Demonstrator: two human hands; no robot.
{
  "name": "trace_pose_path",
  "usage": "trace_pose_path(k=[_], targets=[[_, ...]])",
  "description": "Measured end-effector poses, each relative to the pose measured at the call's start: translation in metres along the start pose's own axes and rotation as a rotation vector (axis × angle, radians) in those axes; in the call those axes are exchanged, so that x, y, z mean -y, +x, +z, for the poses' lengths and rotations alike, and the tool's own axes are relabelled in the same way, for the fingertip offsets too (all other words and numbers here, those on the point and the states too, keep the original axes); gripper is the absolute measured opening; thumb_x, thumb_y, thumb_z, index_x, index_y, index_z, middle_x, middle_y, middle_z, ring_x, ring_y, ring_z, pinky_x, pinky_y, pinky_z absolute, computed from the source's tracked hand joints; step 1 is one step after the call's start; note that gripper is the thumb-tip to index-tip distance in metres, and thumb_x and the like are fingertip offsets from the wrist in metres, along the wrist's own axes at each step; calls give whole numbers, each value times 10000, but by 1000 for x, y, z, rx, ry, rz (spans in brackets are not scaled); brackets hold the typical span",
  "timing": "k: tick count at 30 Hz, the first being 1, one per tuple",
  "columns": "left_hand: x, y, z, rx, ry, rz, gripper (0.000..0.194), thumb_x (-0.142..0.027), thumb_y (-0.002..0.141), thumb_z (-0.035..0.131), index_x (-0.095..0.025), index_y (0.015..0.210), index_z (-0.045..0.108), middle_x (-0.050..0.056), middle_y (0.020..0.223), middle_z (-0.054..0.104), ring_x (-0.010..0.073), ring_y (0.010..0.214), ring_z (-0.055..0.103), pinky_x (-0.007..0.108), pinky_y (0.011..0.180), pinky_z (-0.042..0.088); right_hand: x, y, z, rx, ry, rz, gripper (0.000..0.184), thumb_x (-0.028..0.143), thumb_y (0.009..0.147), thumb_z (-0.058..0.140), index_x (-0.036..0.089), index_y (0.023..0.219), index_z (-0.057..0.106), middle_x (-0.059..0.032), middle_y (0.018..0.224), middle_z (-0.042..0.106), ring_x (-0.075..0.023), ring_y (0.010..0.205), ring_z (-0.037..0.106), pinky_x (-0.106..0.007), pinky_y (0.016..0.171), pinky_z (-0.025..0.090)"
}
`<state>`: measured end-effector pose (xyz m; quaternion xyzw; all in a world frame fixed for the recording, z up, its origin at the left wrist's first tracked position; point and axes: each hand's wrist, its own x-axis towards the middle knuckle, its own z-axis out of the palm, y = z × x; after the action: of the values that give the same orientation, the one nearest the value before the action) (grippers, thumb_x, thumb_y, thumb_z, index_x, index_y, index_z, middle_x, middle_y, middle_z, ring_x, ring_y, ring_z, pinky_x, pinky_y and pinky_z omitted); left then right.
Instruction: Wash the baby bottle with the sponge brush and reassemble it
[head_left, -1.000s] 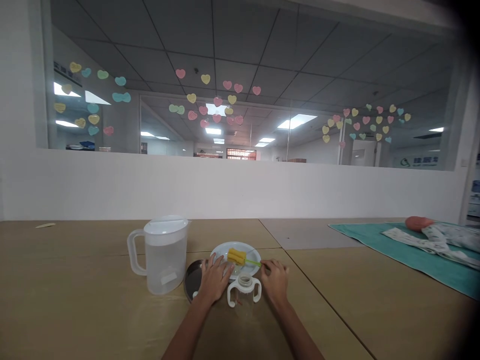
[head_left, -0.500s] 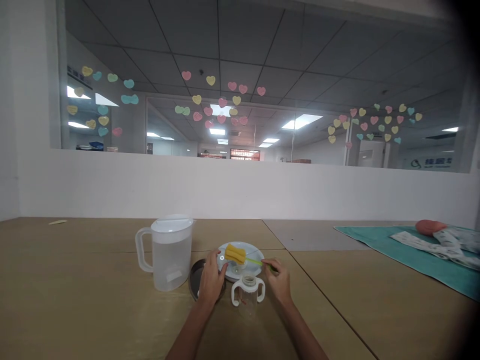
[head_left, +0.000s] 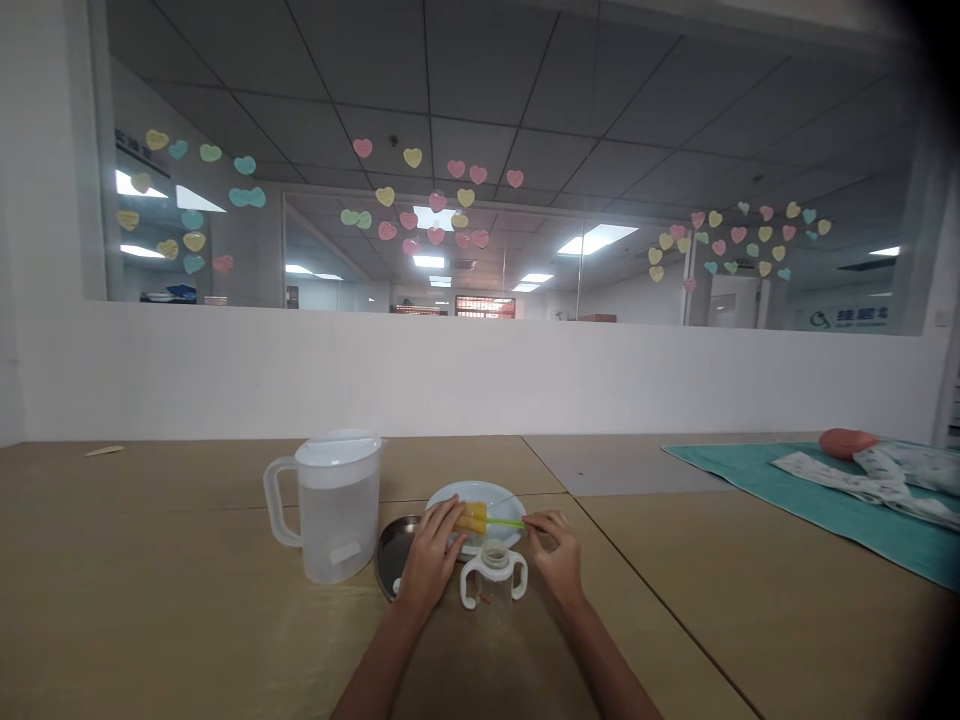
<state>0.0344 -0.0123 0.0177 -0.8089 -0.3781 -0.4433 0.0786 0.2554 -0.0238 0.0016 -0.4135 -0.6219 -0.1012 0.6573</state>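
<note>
A sponge bottle brush (head_left: 474,517) with a yellow head and thin green handle is held level above a white plate (head_left: 480,490). My right hand (head_left: 555,556) pinches the end of its handle. My left hand (head_left: 433,552) is wrapped over the left part of the sponge head, covering it. Just in front of the plate stands a clear baby bottle (head_left: 493,592) upright, uncapped, with a white two-handled collar around its neck. Under and beside my left hand lies a round dark metal dish (head_left: 390,555), partly hidden, with a small white thing in it.
A lidded translucent pitcher (head_left: 339,515) stands to the left of the metal dish. On the right, a teal mat (head_left: 750,480) carries patterned cloth (head_left: 832,477) and a reddish rounded object (head_left: 847,443). A white wall with a window rises behind the table.
My left hand has moved up and right and closed over the yellow sponge head, which showed bare before. The view has shifted slightly. My right hand keeps its hold on the handle.
</note>
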Motion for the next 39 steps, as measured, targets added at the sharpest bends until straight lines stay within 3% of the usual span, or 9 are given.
trace_pose_path(k=[5, 9, 12, 17, 19, 23, 27, 34, 39], targets=[[0, 0, -3, -54, -111, -141, 392, -383, 918, 388, -222, 1250, 518, 57, 1222, 605, 203, 1118, 538, 360, 982, 418, 1, 0, 0, 20, 53, 31, 192, 221, 799, 517, 205, 745, 700, -51, 739, 662, -192, 744, 582, -321, 699, 457], [-1, -1, -3, -46, -258, -314, 419, -424, 938, 287, -215, 1103, 611, 56, 1021, 690, 197, 943, 630, 319, 832, 476, 3, -3, 4, 35, 67, -4, 172, 214, 791, 530, 203, 743, 694, -46, 735, 655, -191, 747, 579, -316, 697, 452], [1, 1, -3, -80, -281, -395, 425, -456, 921, 317, -196, 1107, 596, 49, 883, 696, 194, 809, 646, 306, 741, 492, 3, -5, 7, 34, 49, 0, 183, 233, 809, 522, 207, 770, 699, -45, 745, 652, -188, 754, 575, -316, 708, 448], [17, 3, -5, -377, -35, -398, 406, -402, 840, 479, -193, 1187, 503, 101, 1158, 551, 246, 1084, 539, 385, 916, 454, -4, -5, 8, -33, -34, 105, 211, 275, 821, 503, 190, 779, 692, -65, 773, 661, -203, 779, 571, -333, 746, 443], [28, 1, -6, -412, 97, -429, 391, -329, 818, 497, -197, 1186, 496, 110, 1152, 490, 269, 1121, 497, 418, 952, 432, -8, -4, 7, -64, -65, 155, 231, 292, 820, 488, 180, 785, 688, -75, 788, 666, -213, 791, 573, -344, 759, 440], [46, -6, -7, -271, 203, -449, 359, -138, 772, 480, -204, 1123, 502, 80, 1066, 436, 237, 1022, 528, 385, 902, 463, -14, -5, 6, -91, -120, 177, 254, 305, 823, 468, 174, 803, 685, -80, 809, 668, -222, 812, 576, -352, 785, 429], [50, -10, -9, -131, 260, -445, 389, -25, 734, 445, -205, 1078, 474, 63, 1041, 439, 203, 978, 536, 331, 843, 472, -17, -6, 7, -84, -179, 136, 252, 287, 828, 458, 176, 795, 683, -80, 800, 669, -220, 803, 573, -345, 782, 416], [42, -9, -18, 83, 351, -566, 284, 9, 745, 423, -180, 933, 522, 76, 1028, 496, 173, 920, 559, 266, 778, 444, -17, -6, 6, -77, -279, 132, 266, 258, 825, 440, 170, 798, 690, -77, 803, 675, -222, 809, 567, -335, 775, 385], [49, -11, -13, 106, 319, -544, 290, 22, 734, 415, -163, 905, 559, 91, 1102, 524, 175, 980, 575, 284, 843, 446, -15, -5, 5, -74, -324, 133, 274, 254, 815, 432, 174, 793, 693, -81, 808, 683, -229, 809, 565, -336, 768, 366]])
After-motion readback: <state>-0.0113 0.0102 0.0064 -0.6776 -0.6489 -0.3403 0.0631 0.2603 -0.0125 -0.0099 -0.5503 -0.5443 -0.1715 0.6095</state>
